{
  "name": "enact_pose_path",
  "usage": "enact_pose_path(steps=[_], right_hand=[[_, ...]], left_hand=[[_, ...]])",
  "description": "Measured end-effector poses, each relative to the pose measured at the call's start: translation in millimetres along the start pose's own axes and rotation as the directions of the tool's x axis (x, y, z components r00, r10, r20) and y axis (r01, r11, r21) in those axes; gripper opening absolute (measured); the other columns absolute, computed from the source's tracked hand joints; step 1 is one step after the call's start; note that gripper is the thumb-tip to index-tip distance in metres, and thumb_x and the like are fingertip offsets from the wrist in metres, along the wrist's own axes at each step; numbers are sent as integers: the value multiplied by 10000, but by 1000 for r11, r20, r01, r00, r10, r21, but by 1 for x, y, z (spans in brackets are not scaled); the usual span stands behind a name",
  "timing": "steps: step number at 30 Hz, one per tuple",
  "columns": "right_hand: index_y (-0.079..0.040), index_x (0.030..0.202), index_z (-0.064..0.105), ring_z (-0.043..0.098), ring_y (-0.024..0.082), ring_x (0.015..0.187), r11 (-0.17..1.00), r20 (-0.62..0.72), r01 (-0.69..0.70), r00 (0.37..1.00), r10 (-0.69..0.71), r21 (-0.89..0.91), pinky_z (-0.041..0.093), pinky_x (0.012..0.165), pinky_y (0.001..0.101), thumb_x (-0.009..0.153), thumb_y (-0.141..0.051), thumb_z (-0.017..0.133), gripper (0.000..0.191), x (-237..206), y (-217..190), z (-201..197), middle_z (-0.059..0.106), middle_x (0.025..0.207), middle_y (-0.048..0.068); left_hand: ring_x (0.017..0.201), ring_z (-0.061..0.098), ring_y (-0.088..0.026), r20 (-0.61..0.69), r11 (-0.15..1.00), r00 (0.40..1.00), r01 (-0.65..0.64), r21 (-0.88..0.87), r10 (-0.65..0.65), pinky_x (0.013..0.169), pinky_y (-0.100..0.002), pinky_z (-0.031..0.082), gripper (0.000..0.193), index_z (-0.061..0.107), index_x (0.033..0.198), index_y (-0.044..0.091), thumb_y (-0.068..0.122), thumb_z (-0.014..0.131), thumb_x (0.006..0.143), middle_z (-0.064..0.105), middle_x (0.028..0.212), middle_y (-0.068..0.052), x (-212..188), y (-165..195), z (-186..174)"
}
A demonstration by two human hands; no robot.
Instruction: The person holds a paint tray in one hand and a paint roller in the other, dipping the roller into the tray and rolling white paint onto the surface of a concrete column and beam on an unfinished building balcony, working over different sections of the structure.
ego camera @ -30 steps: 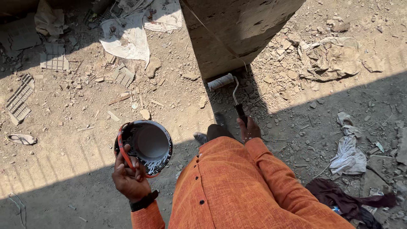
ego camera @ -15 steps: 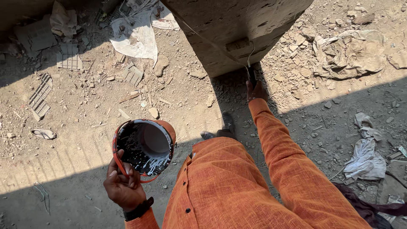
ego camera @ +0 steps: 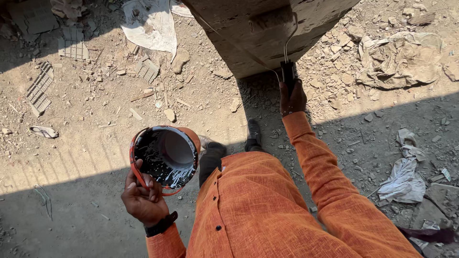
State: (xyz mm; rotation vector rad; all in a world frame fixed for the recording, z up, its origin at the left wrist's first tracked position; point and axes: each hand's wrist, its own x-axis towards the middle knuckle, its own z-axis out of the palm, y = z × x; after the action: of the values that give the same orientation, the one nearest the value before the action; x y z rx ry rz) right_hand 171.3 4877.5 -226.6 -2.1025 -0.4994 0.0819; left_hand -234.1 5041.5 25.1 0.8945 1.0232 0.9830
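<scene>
Rolling paint onto the concrete block (ego camera: 267,36), the right hand (ego camera: 292,98) is stretched out ahead with its fingers closed round the dark grip of the paint roller (ego camera: 275,21), whose sleeve lies flat against the block's face above that hand. The left hand (ego camera: 142,197) stays close to the body, fingers clamped on the rim of the orange paint bucket (ego camera: 165,155) — held about level, its dark inside streaked with white paint. To my eye the stroke goes best with even pressure along the sleeve, the wrist in line with the bent wire shaft, and the bucket kept level. Rubble and crumpled rags (ego camera: 404,167) lie on the ground to the right.
</scene>
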Motion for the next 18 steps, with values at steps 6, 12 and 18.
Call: enact_pose_path(steps=[6,12,18], right_hand=[[65,1278,552,645,511,1000,997,-75,22,997,-28,-76,517,861,552,1065,-445,630,559,-8,13,42,664,1129,314],[57,1254,560,630,534,1012,966,105,-145,980,171,-214,500,857,586,1045,-505,585,600,-21,37,55,667,1133,328],[36,1214,574,639,532,991,947,126,-192,965,230,-258,510,847,585,1032,-547,568,611,-21,39,52,673,1100,324]], left_hand=[[465,320,-60,24,999,1000,5,-43,-4,404,-222,263,604,530,1425,-77,280,364,967,517,761,-28,1,3,-1],[487,306,-60,-43,1000,999,-20,-3,20,418,-225,256,608,522,1428,-90,290,377,976,504,773,-30,-8,9,-7],[475,314,-62,-42,1000,999,-26,-4,26,401,-222,253,602,522,1423,-70,299,373,971,510,757,-31,-5,9,-10]])
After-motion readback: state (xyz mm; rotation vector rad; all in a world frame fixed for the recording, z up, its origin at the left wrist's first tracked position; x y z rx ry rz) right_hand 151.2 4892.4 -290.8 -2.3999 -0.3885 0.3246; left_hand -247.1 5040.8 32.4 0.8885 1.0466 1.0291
